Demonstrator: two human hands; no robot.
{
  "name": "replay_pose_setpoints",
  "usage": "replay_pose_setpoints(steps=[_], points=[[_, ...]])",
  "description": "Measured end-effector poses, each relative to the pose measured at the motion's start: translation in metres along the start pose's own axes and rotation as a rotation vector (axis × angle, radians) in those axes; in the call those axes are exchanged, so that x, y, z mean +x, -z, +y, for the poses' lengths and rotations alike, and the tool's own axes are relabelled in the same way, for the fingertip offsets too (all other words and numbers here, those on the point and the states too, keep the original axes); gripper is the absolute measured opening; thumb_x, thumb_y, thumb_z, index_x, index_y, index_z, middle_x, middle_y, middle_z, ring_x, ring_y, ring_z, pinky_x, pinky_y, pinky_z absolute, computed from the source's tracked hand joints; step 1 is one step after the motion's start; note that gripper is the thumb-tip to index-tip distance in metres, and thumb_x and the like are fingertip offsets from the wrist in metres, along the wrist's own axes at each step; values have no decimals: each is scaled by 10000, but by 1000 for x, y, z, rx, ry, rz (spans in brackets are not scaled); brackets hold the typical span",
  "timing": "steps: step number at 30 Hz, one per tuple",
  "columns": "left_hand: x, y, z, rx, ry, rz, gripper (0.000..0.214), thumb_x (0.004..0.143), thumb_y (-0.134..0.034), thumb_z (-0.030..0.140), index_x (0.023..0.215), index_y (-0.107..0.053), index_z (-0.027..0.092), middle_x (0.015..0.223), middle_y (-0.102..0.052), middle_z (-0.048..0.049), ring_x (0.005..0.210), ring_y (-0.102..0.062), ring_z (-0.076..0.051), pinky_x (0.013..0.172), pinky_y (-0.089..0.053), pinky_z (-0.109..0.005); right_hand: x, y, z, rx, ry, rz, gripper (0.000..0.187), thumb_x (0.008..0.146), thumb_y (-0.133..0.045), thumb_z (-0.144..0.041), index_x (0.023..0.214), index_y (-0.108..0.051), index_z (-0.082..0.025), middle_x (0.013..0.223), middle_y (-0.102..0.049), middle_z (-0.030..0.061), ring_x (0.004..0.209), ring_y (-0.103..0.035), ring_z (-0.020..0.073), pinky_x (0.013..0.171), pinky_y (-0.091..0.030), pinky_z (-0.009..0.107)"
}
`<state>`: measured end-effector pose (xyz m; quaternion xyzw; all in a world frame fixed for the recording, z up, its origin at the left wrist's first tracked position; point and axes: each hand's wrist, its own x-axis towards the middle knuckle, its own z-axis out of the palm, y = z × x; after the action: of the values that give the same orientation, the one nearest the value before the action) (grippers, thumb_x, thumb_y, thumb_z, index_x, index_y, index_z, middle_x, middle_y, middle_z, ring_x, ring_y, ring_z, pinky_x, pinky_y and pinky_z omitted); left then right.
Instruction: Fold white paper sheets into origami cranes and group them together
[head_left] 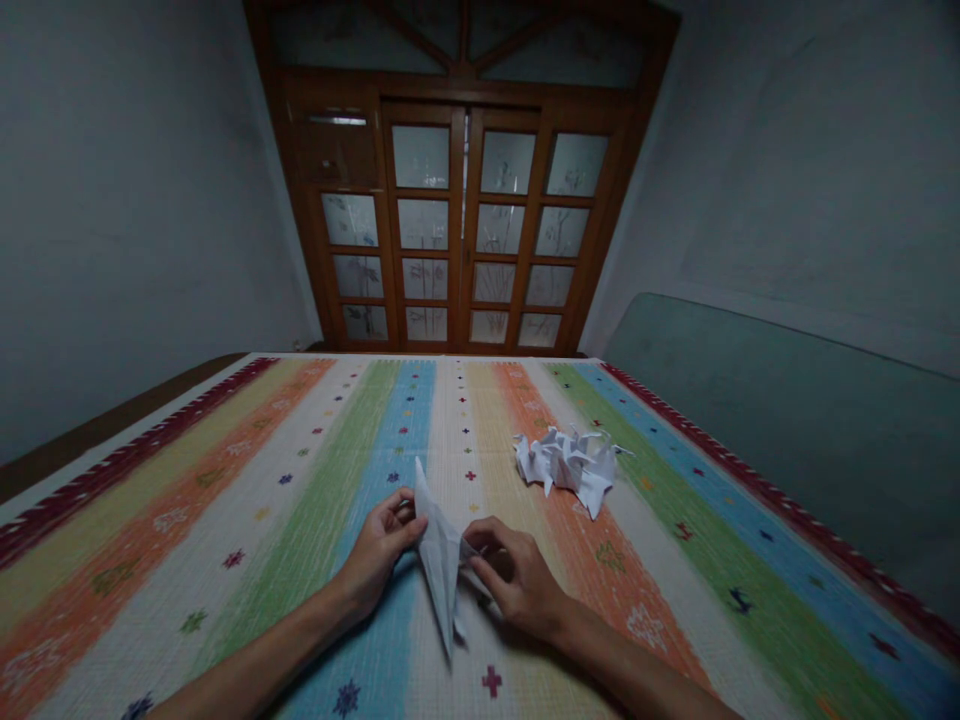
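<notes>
A white folded-paper piece, long and pointed at both ends, is held just above the striped cloth in front of me. On its left side, my left hand pinches the edge between thumb and curled fingers. My right hand closes on a narrow flap that sticks out from the paper's right side. The fingertips partly cover that flap. To the right and farther off lies a cluster of white origami cranes, apart from both hands.
A striped, patterned tablecloth covers the table. Along the right side stands a grey-green panel or seat back. Beyond the far edge are wooden doors with glass panes, between pale walls.
</notes>
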<state>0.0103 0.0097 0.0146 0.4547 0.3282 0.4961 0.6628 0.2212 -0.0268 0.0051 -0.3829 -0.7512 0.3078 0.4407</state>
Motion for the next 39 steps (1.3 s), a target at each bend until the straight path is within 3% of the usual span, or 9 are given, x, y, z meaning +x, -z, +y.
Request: replay_pose_setpoints(steps=[8,11,16,21,27,33,39], points=[[-1,-2,5,-63,-42,-14,551,657,-880,233,1072,-518,251,813,-667,40,720,-643,-149,680,-513,-241,-4,3,-3,-140,182,-75,207,912,-591,-309,1070,-646,-187,948,-724,95,846,-677,217,790,-515,322],[0,-1,3,-10,-85,2,514,669,-862,246,1077,-550,244,815,-656,33,751,-625,-160,691,-506,-244,-4,1,-2,-156,190,-85,244,923,-580,-366,1076,-644,-186,944,-722,101,846,-672,224,784,-507,325],[2,0,1,178,-176,21,307,714,-825,309,921,-648,169,854,-654,-26,840,-617,-202,754,-494,-273,-4,-2,4,-160,95,-58,256,938,-562,-440,967,-623,-194,811,-674,48,702,-609,183,673,-466,279],[-2,-4,4,258,-163,0,298,741,-811,355,908,-658,161,868,-682,-43,817,-624,-208,717,-484,-271,-1,-3,4,-87,-45,-23,196,954,-539,-371,894,-601,-195,706,-602,-6,607,-545,144,590,-410,242],[-4,-7,5,226,-85,24,363,781,-782,438,995,-716,153,996,-740,-96,904,-669,-252,810,-504,-323,3,-6,9,202,-176,5,231,940,-557,-424,979,-569,-197,705,-621,-4,592,-571,147,544,-408,232],[-3,-6,3,197,-61,67,467,734,-818,440,1096,-728,158,1062,-747,-114,1003,-673,-282,914,-499,-374,4,-7,13,320,-225,35,430,914,-596,-421,1268,-452,-224,719,-622,-25,610,-604,153,554,-453,229],[-6,-8,5,129,-16,46,404,786,-779,445,1093,-723,188,1070,-725,-94,958,-670,-248,774,-515,-299,4,-7,18,246,-216,82,282,884,-628,-350,1128,-584,-215,735,-560,-24,592,-568,128,526,-473,213]])
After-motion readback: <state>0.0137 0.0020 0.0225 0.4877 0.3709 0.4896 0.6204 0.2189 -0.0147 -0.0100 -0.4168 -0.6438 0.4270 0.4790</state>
